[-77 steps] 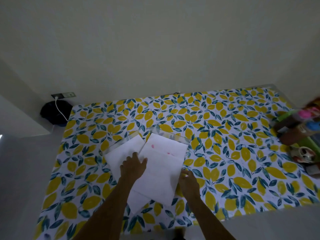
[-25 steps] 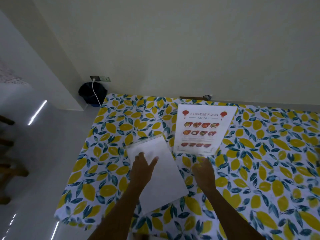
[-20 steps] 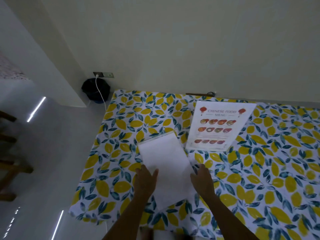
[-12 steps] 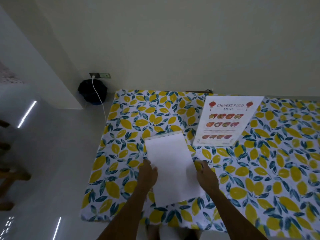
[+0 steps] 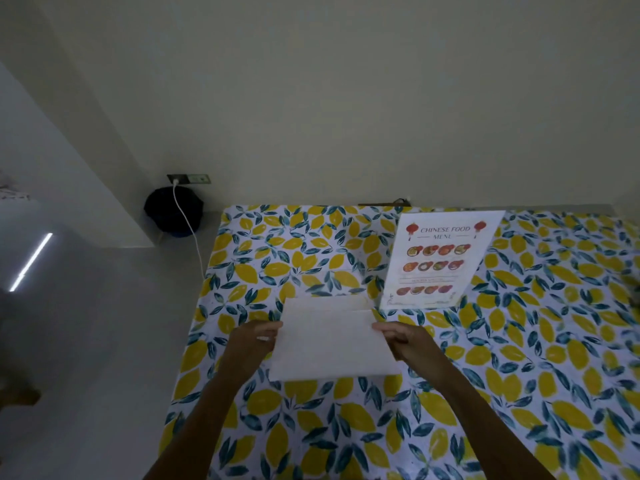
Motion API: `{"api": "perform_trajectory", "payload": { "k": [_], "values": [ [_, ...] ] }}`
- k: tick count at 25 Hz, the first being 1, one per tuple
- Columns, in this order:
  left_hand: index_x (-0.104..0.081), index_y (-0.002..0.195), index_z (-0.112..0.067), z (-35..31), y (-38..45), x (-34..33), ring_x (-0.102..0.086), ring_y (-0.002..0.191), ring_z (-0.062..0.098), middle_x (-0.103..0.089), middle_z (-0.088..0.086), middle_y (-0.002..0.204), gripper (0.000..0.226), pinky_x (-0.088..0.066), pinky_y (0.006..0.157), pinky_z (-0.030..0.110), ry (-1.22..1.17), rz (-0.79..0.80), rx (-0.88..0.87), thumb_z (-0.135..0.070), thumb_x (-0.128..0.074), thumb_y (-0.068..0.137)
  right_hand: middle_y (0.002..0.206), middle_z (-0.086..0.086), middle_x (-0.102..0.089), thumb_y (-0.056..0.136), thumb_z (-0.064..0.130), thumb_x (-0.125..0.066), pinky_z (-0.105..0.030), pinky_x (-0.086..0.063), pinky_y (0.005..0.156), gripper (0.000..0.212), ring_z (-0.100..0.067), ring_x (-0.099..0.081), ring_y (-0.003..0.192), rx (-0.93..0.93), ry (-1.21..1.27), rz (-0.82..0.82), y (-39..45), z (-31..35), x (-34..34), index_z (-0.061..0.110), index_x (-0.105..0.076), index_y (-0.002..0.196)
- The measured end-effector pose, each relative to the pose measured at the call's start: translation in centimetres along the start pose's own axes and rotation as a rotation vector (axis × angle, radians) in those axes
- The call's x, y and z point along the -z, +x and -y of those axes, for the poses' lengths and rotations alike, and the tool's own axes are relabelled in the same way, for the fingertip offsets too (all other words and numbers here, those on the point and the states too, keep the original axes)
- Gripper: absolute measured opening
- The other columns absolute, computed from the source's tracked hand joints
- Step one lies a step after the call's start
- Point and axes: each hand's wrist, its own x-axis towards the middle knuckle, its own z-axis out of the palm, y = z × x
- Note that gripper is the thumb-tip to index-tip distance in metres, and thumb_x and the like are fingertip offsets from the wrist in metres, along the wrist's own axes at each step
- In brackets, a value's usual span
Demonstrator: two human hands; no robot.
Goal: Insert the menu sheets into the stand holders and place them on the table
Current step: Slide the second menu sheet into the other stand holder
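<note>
The blank-faced menu sheet [image 5: 332,344], apparently in its clear holder, is gripped at both side edges by the left hand [image 5: 252,344] and right hand [image 5: 408,344], equally near, just before the standing Chinese food menu [image 5: 440,259] on the bench [image 5: 519,375].

The tablecloth [image 5: 519,358] is white with yellow lemons and teal leaves. A plain white sheet [image 5: 332,341] lies at its 9 o'clock; the menu [image 5: 440,261] carries red lanterns and lettering.

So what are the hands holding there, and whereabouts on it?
A blank white sheet, by its two side edges: left hand on the left edge, right hand on the right.
</note>
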Motion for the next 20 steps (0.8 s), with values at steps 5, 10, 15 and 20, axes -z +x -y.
{"api": "perform_trajectory", "payload": {
  "k": [5,10,15,20],
  "values": [
    [-0.078,0.104,-0.021,-1.2,0.5,0.5,-0.066,0.087,-0.002,-0.071,-0.009,0.104,0.023,-0.054,0.075,0.012,0.085,-0.100,-0.156,-0.007,-0.064,0.092,0.099,-0.002,-0.076,0.093,0.006,-0.060,-0.023,-0.057,0.071,0.024,-0.011,-0.073,0.089,0.150,-0.172,-0.085,0.6,2.7,1.1,0.017,-0.074,0.109],
    [-0.066,0.073,-0.007,-1.8,2.5,1.4,-0.062,0.060,0.020,-0.065,0.011,0.067,0.050,-0.047,0.060,0.027,0.174,-0.126,-0.321,-0.049,-0.049,0.093,0.084,-0.009,-0.075,0.088,0.054,-0.058,-0.047,-0.056,0.074,0.033,-0.018,-0.070,0.075,0.245,-0.358,-0.192,1.1,2.8,0.8,0.025,-0.075,0.089],
    [-0.053,0.065,-0.008,-2.9,4.4,1.9,-0.049,0.049,0.020,-0.051,0.013,0.056,0.053,-0.032,0.051,0.018,0.256,-0.172,-0.401,-0.052,-0.043,0.094,0.087,0.000,-0.079,0.092,0.035,-0.063,-0.046,-0.060,0.079,0.016,-0.014,-0.074,0.084,0.265,-0.267,-0.262,2.8,4.5,0.2,0.027,-0.075,0.087],
    [-0.052,0.064,-0.014,-4.0,7.3,2.6,-0.051,0.049,0.023,-0.052,0.009,0.054,0.058,-0.042,0.050,0.040,0.252,-0.200,-0.427,-0.062,-0.039,0.093,0.076,-0.009,-0.074,0.093,0.041,-0.060,-0.053,-0.059,0.073,0.026,-0.023,-0.072,0.075,0.292,-0.351,-0.305,5.6,6.1,1.0,0.020,-0.072,0.082]
  ]
}}
